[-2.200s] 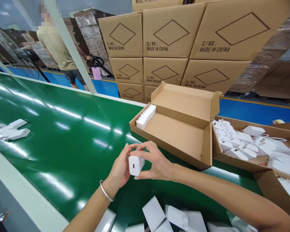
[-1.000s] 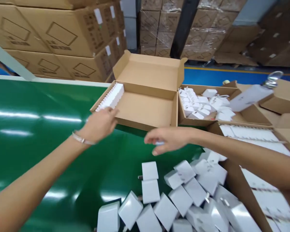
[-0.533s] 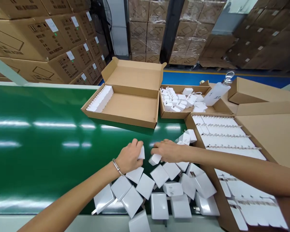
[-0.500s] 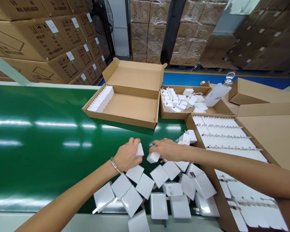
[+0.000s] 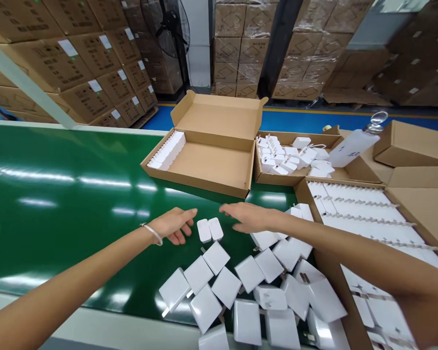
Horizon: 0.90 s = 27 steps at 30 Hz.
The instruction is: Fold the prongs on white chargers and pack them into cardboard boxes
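Two white power adapters (image 5: 209, 230) stand side by side on the green work surface, between my hands. My left hand (image 5: 174, 225), with a bracelet at its wrist, is just left of them, fingers apart and holding nothing. Just to their right hovers my right hand (image 5: 245, 216), its fingers stretched out and free of any adapter. Nearer to me lies a loose spread of white adapters (image 5: 227, 287), some with metal prongs showing. Behind my hands an open cardboard box (image 5: 208, 167) has a row of white adapters (image 5: 168, 149) along its left side.
A shallow carton (image 5: 273, 181) of jumbled adapters stands at the back, with a white bottle (image 5: 354, 148) leaning in it. On the right, a large box (image 5: 323, 272) holds packed rows of adapters. Stacked cartons (image 5: 91, 63) and a fan (image 5: 170, 24) stand beyond the table.
Both hands have let go of the adapters they held, which now stand together on the table. The hands have drawn apart, and the camera view has shifted left.
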Tool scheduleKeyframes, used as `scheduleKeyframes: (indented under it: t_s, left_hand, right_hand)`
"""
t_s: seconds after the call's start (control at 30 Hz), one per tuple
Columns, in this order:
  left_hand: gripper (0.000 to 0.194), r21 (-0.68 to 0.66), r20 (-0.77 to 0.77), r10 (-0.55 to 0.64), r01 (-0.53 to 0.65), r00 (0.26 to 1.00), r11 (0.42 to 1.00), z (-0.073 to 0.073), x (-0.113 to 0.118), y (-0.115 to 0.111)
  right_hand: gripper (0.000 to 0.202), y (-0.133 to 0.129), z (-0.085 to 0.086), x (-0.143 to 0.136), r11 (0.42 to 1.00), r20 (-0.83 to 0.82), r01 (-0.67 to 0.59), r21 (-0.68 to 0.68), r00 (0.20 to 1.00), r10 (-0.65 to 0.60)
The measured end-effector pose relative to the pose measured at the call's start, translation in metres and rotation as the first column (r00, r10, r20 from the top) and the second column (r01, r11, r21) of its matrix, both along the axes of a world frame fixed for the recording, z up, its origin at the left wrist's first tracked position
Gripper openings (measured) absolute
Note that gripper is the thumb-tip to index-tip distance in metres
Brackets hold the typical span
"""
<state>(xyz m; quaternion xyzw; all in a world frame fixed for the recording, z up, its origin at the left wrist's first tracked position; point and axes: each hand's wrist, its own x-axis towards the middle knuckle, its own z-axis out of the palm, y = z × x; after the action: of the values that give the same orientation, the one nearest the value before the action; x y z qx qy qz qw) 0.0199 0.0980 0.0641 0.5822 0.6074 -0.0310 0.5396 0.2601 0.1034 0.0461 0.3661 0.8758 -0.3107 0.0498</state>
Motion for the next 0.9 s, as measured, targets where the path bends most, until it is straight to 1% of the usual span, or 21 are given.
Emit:
scheduleKeyframes:
  t_s: [0.03,0.07,0.1,0.13,0.17,0.2,0.23,0.27,0.3,0.33,0.4,0.43,0.47,0.53,0.6,0.67,0.7,0.77,0.83,0.9]
  left_hand:
    - [0.056,0.195,-0.072,-0.172,0.183,0.982,0.964,0.003,-0.001,0.001]
    - [0.058,0.368,-0.171,-0.344,0.384,0.923,0.847,0.004,0.000,0.003]
    - [0.068,0.488,-0.286,-0.482,0.559,0.828,0.670,0.005,0.004,0.004]
    - [0.078,0.548,-0.401,-0.568,0.685,0.719,0.480,0.004,0.011,0.004]
    - [0.083,0.560,-0.503,-0.605,0.766,0.617,0.316,0.001,0.019,0.005]
    - [0.084,0.542,-0.580,-0.620,0.818,0.529,0.192,-0.003,0.029,0.005]
    - [0.080,0.514,-0.626,-0.630,0.850,0.461,0.111,-0.007,0.038,0.005]
    - [0.074,0.491,-0.639,-0.648,0.869,0.414,0.071,-0.011,0.046,0.006]
    - [0.066,0.478,-0.630,-0.668,0.876,0.395,0.066,-0.015,0.051,0.008]
    - [0.058,0.477,-0.612,-0.681,0.875,0.402,0.087,-0.017,0.053,0.010]
    - [0.048,0.495,-0.588,-0.658,0.853,0.470,0.168,-0.017,0.044,0.014]
    - [0.046,0.503,-0.589,-0.628,0.839,0.509,0.208,-0.016,0.035,0.016]
    - [0.044,0.503,-0.596,-0.597,0.829,0.537,0.243,-0.013,0.023,0.018]
    - [0.044,0.486,-0.612,-0.548,0.818,0.570,0.309,-0.008,-0.001,0.019]
    - [0.047,0.470,-0.623,-0.506,0.802,0.597,0.368,-0.004,-0.021,0.016]
    - [0.051,0.462,-0.626,-0.470,0.782,0.622,0.419,-0.006,-0.033,0.010]
    - [0.052,0.467,-0.627,-0.442,0.764,0.642,0.446,-0.009,-0.035,0.006]
    - [0.054,0.515,-0.618,-0.336,0.688,0.711,0.511,-0.019,-0.037,-0.002]
    - [0.058,0.605,-0.564,-0.181,0.553,0.806,0.573,-0.032,-0.037,-0.011]
    - [0.062,0.688,-0.465,-0.038,0.388,0.885,0.614,-0.047,-0.038,-0.019]
  right_hand:
    - [0.053,-0.005,0.003,0.011,0.999,0.110,-0.039,-0.017,0.993,0.041]
    - [0.053,-0.012,0.006,0.021,0.996,0.225,-0.082,-0.035,0.970,0.088]
    - [0.054,-0.019,0.006,0.028,0.993,0.329,-0.113,-0.039,0.937,0.120]
    - [0.055,-0.026,0.006,0.032,0.991,0.417,-0.132,-0.024,0.900,0.130]
    - [0.055,-0.031,0.005,0.034,0.989,0.484,-0.147,0.006,0.866,0.126]
    - [0.056,-0.035,0.003,0.035,0.985,0.530,-0.165,0.041,0.840,0.119]
    - [0.055,-0.037,0.002,0.035,0.981,0.558,-0.179,0.070,0.823,0.110]
    - [0.054,-0.036,0.003,0.035,0.979,0.567,-0.186,0.085,0.817,0.106]
    - [0.054,-0.034,0.005,0.034,0.979,0.555,-0.182,0.088,0.825,0.104]
    - [0.052,-0.030,0.008,0.034,0.983,0.513,-0.165,0.084,0.853,0.099]
    - [0.049,-0.019,0.015,0.034,0.993,0.337,-0.086,0.075,0.940,0.056]
    - [0.047,-0.013,0.017,0.032,0.997,0.222,-0.033,0.067,0.975,0.017]
    - [0.045,-0.006,0.018,0.028,0.998,0.112,0.022,0.059,0.993,-0.028]
    - [0.044,0.007,0.012,0.012,0.986,-0.044,0.151,0.073,0.988,-0.148]
    - [0.044,0.020,-0.001,-0.014,0.947,-0.135,0.290,0.141,0.953,-0.271]
    - [0.039,0.032,-0.016,-0.045,0.902,-0.229,0.388,0.186,0.910,-0.345]
    - [0.035,0.036,-0.022,-0.060,0.898,-0.279,0.404,0.177,0.895,-0.348]
    - [0.025,0.039,-0.031,-0.083,0.922,-0.361,0.370,0.115,0.880,-0.308]
    - [0.021,0.036,-0.035,-0.093,0.952,-0.403,0.302,0.049,0.878,-0.257]
    - [0.030,0.028,-0.035,-0.094,0.959,-0.417,0.282,0.016,0.874,-0.250]
